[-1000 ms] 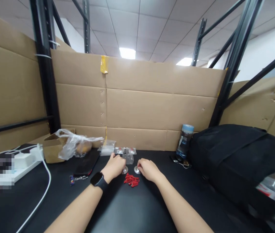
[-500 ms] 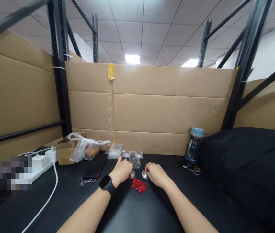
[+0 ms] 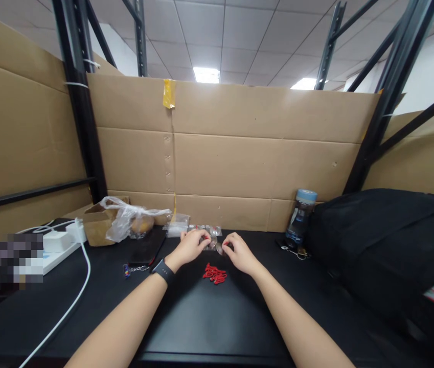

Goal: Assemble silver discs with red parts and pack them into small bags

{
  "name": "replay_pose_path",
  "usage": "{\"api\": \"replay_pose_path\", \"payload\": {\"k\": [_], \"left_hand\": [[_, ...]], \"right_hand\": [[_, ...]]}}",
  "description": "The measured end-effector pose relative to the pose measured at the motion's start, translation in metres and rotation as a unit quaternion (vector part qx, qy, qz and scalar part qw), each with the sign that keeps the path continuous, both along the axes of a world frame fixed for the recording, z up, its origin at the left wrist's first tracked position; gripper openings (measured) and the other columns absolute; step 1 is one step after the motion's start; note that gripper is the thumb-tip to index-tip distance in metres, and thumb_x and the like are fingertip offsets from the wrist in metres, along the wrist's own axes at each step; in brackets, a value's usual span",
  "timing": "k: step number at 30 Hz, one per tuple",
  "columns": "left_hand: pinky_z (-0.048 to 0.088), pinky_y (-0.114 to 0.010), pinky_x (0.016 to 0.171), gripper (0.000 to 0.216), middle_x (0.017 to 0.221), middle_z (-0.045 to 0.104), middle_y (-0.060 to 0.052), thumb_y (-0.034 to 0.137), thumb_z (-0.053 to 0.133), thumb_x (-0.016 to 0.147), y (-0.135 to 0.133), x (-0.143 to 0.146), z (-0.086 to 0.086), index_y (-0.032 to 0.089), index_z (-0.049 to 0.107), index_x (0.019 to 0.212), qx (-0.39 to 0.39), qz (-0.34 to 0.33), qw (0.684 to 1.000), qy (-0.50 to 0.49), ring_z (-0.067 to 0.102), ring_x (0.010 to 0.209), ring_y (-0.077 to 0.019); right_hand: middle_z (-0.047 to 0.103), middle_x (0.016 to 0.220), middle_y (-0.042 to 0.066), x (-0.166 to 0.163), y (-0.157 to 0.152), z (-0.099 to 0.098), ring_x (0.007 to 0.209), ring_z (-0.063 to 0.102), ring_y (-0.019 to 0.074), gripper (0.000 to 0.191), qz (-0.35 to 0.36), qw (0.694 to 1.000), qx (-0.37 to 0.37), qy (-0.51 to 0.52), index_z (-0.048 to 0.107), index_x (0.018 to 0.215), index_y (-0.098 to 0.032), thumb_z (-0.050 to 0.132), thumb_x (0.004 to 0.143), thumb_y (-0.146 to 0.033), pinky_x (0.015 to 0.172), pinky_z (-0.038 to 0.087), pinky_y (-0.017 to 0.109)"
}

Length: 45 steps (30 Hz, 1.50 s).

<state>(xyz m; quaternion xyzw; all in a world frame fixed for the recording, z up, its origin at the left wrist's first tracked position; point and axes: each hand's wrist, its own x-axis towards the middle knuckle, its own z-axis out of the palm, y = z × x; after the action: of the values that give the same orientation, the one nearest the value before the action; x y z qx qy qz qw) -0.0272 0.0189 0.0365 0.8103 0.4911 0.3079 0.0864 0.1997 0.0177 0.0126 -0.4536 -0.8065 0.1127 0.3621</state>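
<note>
A small round silvery disc [image 3: 220, 249] is pinched at its edge between the thumb and fingers of my right hand [image 3: 241, 253]. Close by on the left, the thumb and fingertips of my left hand [image 3: 189, 246] are closed on a second silvery disc [image 3: 213, 242], partly covered by the fingers. The two discs are side by side above the table, almost meeting; whether they touch I cannot tell. Nearer to me, a small heap of red cord-like pieces [image 3: 214, 274] lies on the black table [image 3: 201, 317]. Behind my hands are small clear plastic packets [image 3: 215, 230] with bits of red.
A stack of clear bags [image 3: 178, 225], a dark phone-like slab [image 3: 145, 251] with a chain, and a plastic bag [image 3: 122, 225] stand to the left. Farther left is a white power strip [image 3: 44, 263] with a cable. A blue-capped bottle [image 3: 299, 217] and black backpack [image 3: 378, 245] occupy the right.
Both hands have lifted and moved forward from the table with the discs, bringing them closer together. The red heap has stayed in place. The camera view has tilted down a little.
</note>
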Motion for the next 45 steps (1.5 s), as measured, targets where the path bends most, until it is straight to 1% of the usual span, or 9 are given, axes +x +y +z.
{"api": "replay_pose_path", "payload": {"k": [6,10,17,21,24,27,32,38,45], "left_hand": [[0.049,-0.032,0.085,0.03,0.09,0.075,-0.005,0.045,0.059,0.09,0.009,0.011,-0.008,0.019,0.072,0.089,-0.041,-0.073,0.979,-0.185,0.066,0.087,-0.0213],[0.049,-0.032,0.088,0.028,0.093,0.074,-0.006,0.043,0.06,0.09,0.012,0.018,-0.013,0.017,0.07,0.089,-0.052,-0.12,0.961,-0.245,0.066,0.092,-0.0213],[0.047,-0.035,0.093,0.023,0.1,0.071,-0.008,0.041,0.064,0.087,0.013,0.025,-0.025,0.018,0.07,0.087,-0.001,-0.07,0.965,-0.252,0.064,0.1,-0.0233],[0.048,-0.035,0.094,0.023,0.102,0.072,-0.008,0.04,0.064,0.088,0.015,0.026,-0.028,0.019,0.073,0.089,-0.001,-0.043,0.968,-0.249,0.065,0.1,-0.0227],[0.047,-0.035,0.097,0.021,0.101,0.073,-0.007,0.039,0.065,0.087,0.015,0.026,-0.029,0.02,0.074,0.089,0.001,-0.036,0.969,-0.243,0.065,0.1,-0.0221],[0.046,-0.035,0.099,0.019,0.101,0.073,-0.005,0.038,0.065,0.087,0.015,0.026,-0.029,0.022,0.074,0.088,0.003,-0.027,0.972,-0.234,0.065,0.102,-0.022],[0.046,-0.035,0.097,0.016,0.101,0.073,-0.005,0.034,0.063,0.086,0.011,0.027,-0.026,0.021,0.073,0.086,-0.004,-0.024,0.974,-0.227,0.065,0.1,-0.022],[0.044,-0.039,0.1,0.018,0.1,0.072,-0.008,0.035,0.062,0.086,0.01,0.027,-0.024,0.019,0.071,0.085,0.004,-0.046,0.973,-0.226,0.063,0.103,-0.0243],[0.051,-0.038,0.09,0.038,0.123,0.068,-0.013,0.04,0.062,0.087,0.01,0.025,-0.037,0.019,0.06,0.119,-0.038,-0.013,0.985,-0.166,0.069,0.101,-0.0263]], "right_hand": [[0.058,0.099,0.006,-0.008,0.0,0.005,0.087,0.06,0.0181,0.017,0.025,0.983,-0.006,0.182,0.064,0.086,-0.02,0.057,0.091,-0.035,0.069,0.048,0.028],[0.06,0.1,0.007,-0.011,0.001,0.004,0.091,0.061,0.0203,0.023,0.02,0.969,-0.019,0.246,0.065,0.086,-0.02,0.06,0.088,-0.042,0.067,0.05,0.028],[0.066,0.116,0.009,-0.02,-0.005,0.003,0.082,0.071,0.0181,0.034,0.09,0.911,-0.169,0.365,0.06,0.089,-0.019,0.069,0.081,-0.051,0.067,0.056,0.029],[0.067,0.103,0.005,-0.021,-0.011,0.007,0.075,0.074,0.0175,0.038,0.106,0.884,-0.211,0.404,0.057,0.091,-0.02,0.075,0.077,-0.05,0.067,0.059,0.029],[0.067,0.105,0.003,-0.019,-0.014,0.011,0.074,0.075,0.0169,0.042,0.119,0.874,-0.225,0.413,0.058,0.107,-0.024,0.077,0.076,-0.045,0.067,0.059,0.028],[0.067,0.113,0.006,-0.018,-0.015,0.013,0.076,0.075,0.017,0.053,0.123,0.875,-0.237,0.405,0.059,0.123,-0.026,0.077,0.076,-0.043,0.07,0.06,0.029],[0.068,0.117,0.009,-0.016,-0.015,0.013,0.078,0.074,0.0188,0.052,0.114,0.894,-0.226,0.371,0.065,0.12,-0.023,0.08,0.073,-0.039,0.073,0.061,0.033],[0.069,0.122,0.008,-0.012,-0.013,0.008,0.084,0.074,0.0186,0.063,0.098,0.925,-0.189,0.316,0.066,0.122,-0.025,0.087,0.063,-0.026,0.085,0.059,0.037],[0.071,0.117,0.009,0.0,0.0,0.006,0.07,0.068,0.0134,0.053,0.055,0.952,-0.121,0.275,0.066,0.119,-0.021,0.08,0.068,-0.029,0.074,0.058,0.031]]}}
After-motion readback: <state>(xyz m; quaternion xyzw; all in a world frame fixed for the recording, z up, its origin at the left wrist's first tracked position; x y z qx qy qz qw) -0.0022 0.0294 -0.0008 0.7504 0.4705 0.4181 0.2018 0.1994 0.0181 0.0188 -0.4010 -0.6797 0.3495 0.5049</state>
